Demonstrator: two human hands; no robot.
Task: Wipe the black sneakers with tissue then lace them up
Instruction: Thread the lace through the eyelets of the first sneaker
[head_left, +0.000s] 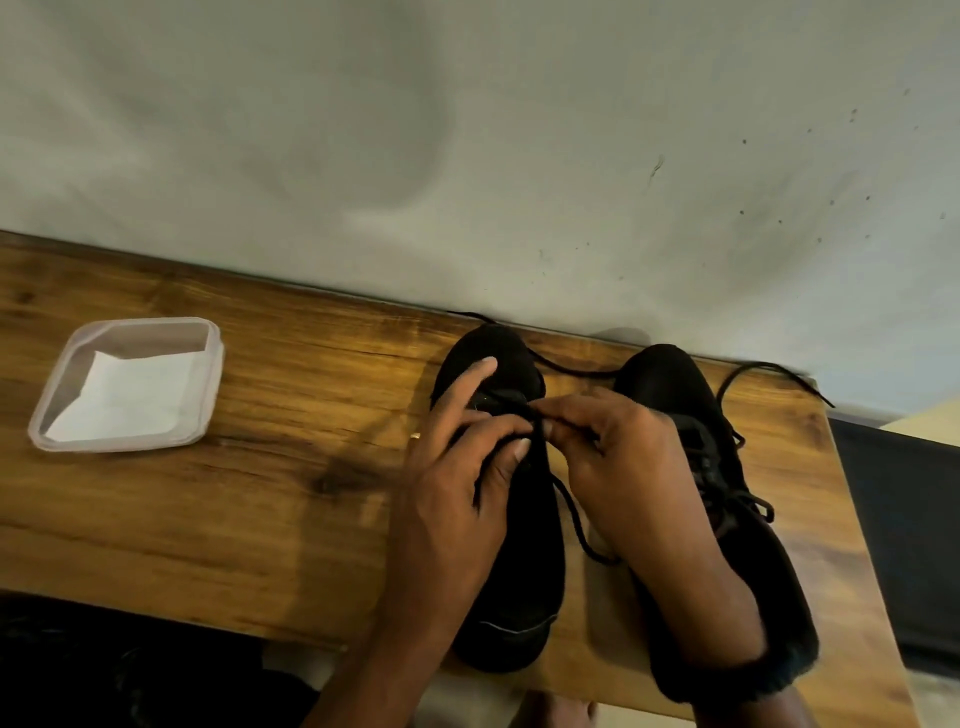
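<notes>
At the left end of the wooden bench (260, 509), near its back edge, stood a clear plastic tub (212, 379) with a folded white tissue (124, 397) lying flat inside it, well apart from the shoes. Toward the right end, the two black sneakers sat side by side with toes pointing at the pale wall (467, 156) along the back edge and heels at the front edge. The left sneaker (524, 582) lay under both hands. The left hand (457, 467) reached over it from the front, its forefinger stretched out and resting on the toe cap, while its thumb and other fingers were curled in and pinched the black lace (574, 519) over the eyelets. The right hand (623, 462) met it there from the other side, fingertips bunched tight and pinching the same lace; a loop of it hung down between the two shoes to the bench top. The right sneaker (670, 384), partly covered by the right wrist, stood close to the right edge of the bench, its own laces (727, 467) threaded through the eyelets, with loose ends trailing along the back edge. How far the left sneaker was laced could not be told, since the hands hid its eyelets
</notes>
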